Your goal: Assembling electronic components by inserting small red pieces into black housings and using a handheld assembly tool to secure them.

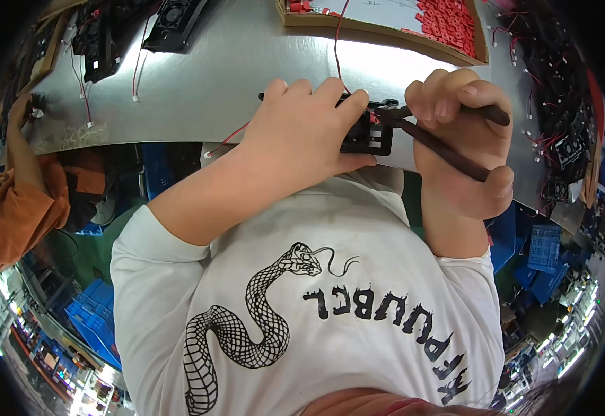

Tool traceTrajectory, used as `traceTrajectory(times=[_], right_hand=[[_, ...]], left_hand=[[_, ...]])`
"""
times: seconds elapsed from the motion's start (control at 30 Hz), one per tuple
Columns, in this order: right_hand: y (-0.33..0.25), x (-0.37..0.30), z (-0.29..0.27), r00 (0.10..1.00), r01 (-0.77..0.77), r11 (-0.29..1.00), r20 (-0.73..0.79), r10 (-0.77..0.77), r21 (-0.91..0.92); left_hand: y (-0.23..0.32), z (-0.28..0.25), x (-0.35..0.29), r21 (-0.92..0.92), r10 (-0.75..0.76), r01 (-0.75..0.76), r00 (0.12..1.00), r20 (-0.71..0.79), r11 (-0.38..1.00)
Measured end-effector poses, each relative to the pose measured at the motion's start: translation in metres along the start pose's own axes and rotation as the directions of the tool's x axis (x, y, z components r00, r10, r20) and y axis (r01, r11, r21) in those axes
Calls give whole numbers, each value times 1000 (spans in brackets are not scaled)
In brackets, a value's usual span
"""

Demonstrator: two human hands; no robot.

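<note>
My left hand (302, 132) is closed over a black plastic fan housing (370, 144) at the table's near edge, covering much of it. Dark-handled pliers (449, 151) are in my right hand (463, 135), their handles spread apart. At the housing's right part, the jaws meet a small red piece (374, 118); whether they grip it I cannot tell. One thin red wire (338, 55) runs up from behind my left fingers. Another wire (230, 135) with a white plug sticks out past my left wrist.
A shallow cardboard box (386, 43) with many small red pieces (448, 28) sits at the far side. Black fan units (174, 24) with wired plugs lie far left; more (567, 152) crowd the right. A co-worker's orange sleeve (29, 215) is at left, near blue crates (94, 315).
</note>
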State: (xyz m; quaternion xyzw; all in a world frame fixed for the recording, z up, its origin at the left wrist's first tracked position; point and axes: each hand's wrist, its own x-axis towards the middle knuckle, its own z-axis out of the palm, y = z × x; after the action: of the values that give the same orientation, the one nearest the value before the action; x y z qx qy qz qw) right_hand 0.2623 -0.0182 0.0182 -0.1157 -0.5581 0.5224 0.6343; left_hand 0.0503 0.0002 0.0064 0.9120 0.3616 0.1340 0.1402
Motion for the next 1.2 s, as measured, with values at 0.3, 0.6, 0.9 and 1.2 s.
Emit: traceTrajectory(times=[0.3,0.6,0.9,1.2], right_hand=[[1,-2,3,997,-56,997,-62,53,-44],[2,0,9,986,-115,988,-133,101,-101],[13,47,-22,768,-330,924,624,143,194],[-5,-2,-14,994,-12,997,-103,20,76]], left_hand=[[0,1,-2,1,-2,2,1000,3,1000],[-1,1,-1,-11,-4,4,1000,5,1000],[-16,-8,13,-97,111,-97,982,150,991],[-11,1,-2,29,65,-65,998,12,997]])
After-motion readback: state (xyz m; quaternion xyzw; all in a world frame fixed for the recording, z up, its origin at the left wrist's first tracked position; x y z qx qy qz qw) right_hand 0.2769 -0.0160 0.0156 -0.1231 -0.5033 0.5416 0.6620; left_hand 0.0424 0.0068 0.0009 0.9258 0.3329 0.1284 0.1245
